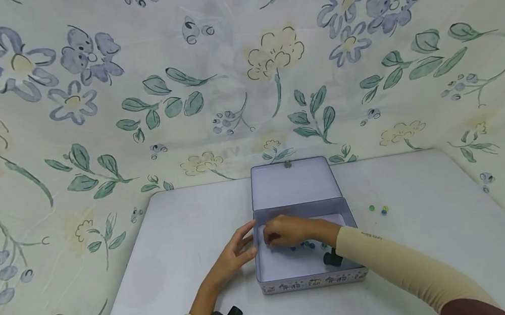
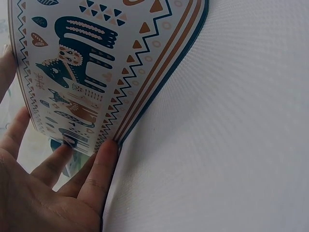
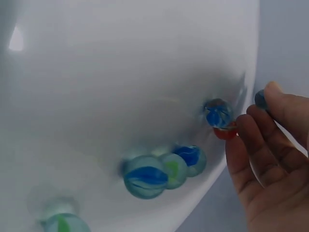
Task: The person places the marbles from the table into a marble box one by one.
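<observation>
White sheeting printed with flowers stands behind a white table with rounded corners. On the table sits a rectangular, pale lilac-grey hinged box, lid raised; its exterior bears dark-blue and orange animal figures. The cream right sleeve carries small dark lettering, apparently "Let's Slim". The left hand supports the box's left wall, fingers spread apart, fingertips touching it. The right hand is inside the box, near that wall; its thumb and index finger pinch a small dark-blue marble. Clear glass marbles with blue and green swirls and a red marble lie inside the box. Loose green and blue marbles rest on the table, right of the box.
</observation>
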Available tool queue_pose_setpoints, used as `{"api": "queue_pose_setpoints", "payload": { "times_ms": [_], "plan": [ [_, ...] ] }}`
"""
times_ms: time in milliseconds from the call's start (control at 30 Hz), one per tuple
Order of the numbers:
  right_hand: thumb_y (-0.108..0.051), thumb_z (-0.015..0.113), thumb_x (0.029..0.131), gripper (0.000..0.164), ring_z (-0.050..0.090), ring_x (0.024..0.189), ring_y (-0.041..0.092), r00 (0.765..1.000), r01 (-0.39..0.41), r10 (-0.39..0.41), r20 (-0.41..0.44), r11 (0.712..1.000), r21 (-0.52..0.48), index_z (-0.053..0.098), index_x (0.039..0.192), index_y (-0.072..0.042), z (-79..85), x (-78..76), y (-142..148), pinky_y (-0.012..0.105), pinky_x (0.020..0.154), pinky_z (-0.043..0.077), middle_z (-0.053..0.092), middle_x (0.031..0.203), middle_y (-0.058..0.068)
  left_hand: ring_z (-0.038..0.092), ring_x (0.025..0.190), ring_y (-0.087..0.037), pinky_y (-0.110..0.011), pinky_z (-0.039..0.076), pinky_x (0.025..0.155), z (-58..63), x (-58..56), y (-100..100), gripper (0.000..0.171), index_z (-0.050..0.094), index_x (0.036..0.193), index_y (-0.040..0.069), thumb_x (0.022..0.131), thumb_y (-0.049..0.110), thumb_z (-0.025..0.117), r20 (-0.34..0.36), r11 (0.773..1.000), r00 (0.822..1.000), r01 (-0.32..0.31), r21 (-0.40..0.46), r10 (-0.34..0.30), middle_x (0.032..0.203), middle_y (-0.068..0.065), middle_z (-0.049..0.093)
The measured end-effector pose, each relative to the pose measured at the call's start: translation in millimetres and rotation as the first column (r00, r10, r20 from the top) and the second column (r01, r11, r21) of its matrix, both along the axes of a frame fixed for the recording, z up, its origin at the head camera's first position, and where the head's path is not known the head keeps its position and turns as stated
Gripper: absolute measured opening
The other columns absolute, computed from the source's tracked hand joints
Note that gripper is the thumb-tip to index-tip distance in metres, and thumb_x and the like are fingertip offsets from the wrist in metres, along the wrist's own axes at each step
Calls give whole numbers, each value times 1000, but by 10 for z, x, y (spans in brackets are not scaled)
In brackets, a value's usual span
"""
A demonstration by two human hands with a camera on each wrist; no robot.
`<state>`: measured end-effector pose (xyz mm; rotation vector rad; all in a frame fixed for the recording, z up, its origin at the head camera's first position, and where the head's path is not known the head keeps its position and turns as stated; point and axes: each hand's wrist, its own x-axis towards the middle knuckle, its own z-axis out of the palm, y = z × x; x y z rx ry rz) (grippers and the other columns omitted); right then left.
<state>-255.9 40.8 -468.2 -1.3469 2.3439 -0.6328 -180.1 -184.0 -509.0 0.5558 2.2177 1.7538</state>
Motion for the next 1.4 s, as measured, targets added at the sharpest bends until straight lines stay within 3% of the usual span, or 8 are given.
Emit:
{"api": "queue_pose_setpoints", "payload": {
  "times_ms": [1400],
  "plan": [
    [-19,74,91,10,55,81,-3,999,6,-5,-35,999,36,71,100,-16,-116,-9,4,13,75,50,65,93,-9,24,149,-49,-65,32,115,11,14,12,67,26,158,24,100,14,58,19,1000,1000,-25,-9,25,168,-8,15]
  ]
}}
